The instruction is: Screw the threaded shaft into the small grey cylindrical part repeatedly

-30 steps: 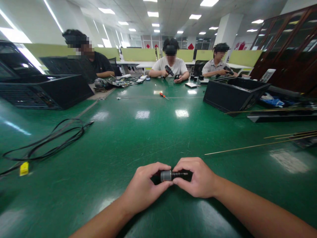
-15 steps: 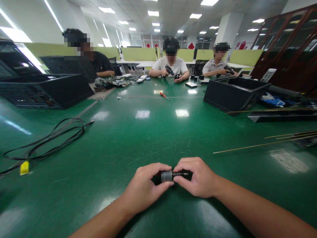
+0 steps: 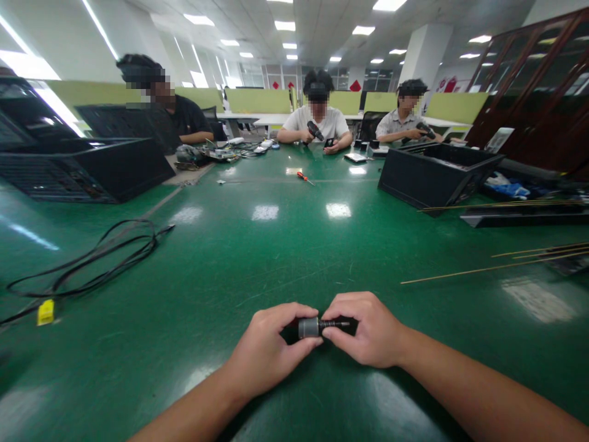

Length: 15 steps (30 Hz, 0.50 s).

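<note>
Low in the middle of the head view, a short screwdriver-like tool with a grey cylindrical barrel lies sideways between my hands. My left hand is closed round the barrel, thumb below and fingers above; the tool's rear end is hidden in the palm. A thin, dark ribbed bit with a metallic tip points right from the barrel. My right hand pinches the bit near the barrel between thumb and forefinger. Both hands are just above the green tabletop.
Black cables with a yellow tag lie left. Black computer cases stand left and right. Farther off is a red-handled screwdriver. Thin rods extend from the right. Three co-workers sit beyond; one holds a drill.
The tool and both hands stay nearly in place; the barrel has shifted very slightly left. No grip has visibly changed.
</note>
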Motion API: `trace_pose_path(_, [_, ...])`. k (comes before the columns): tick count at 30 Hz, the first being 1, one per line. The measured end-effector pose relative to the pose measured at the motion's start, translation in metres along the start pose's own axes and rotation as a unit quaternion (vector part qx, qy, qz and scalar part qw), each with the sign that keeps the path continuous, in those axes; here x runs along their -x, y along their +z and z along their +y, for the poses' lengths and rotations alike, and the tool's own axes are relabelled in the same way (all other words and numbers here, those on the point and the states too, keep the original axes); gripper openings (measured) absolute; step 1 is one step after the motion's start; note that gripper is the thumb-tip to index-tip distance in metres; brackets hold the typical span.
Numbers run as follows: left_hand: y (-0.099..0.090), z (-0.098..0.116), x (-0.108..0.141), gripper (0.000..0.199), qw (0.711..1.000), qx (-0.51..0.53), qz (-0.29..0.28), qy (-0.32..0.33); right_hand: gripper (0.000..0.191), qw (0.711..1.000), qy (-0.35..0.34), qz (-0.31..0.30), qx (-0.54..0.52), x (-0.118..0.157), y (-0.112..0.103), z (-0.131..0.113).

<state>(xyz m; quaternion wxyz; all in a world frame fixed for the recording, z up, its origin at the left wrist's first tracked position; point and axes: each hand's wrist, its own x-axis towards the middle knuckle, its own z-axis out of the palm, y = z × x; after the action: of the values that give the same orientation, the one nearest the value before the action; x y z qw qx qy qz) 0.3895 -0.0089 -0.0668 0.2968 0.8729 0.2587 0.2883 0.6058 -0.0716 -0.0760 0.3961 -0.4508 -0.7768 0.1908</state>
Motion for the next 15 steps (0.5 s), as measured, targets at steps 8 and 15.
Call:
trace_pose_path(8, [-0.0003, 0.0022, -0.0018, 0.028, 1.000, 0.008, 0.006, -0.011, 0.008, 1.000, 0.002, 0.001, -0.005, 0.0005, -0.0006, -0.0008])
trace_pose_path(15, [0.0004, 0.0023, -0.0018, 0.025, 0.998, 0.040, -0.006, -0.054, 0.009, 1.000, -0.001, 0.009, -0.008, -0.0002, -0.0001, -0.0001])
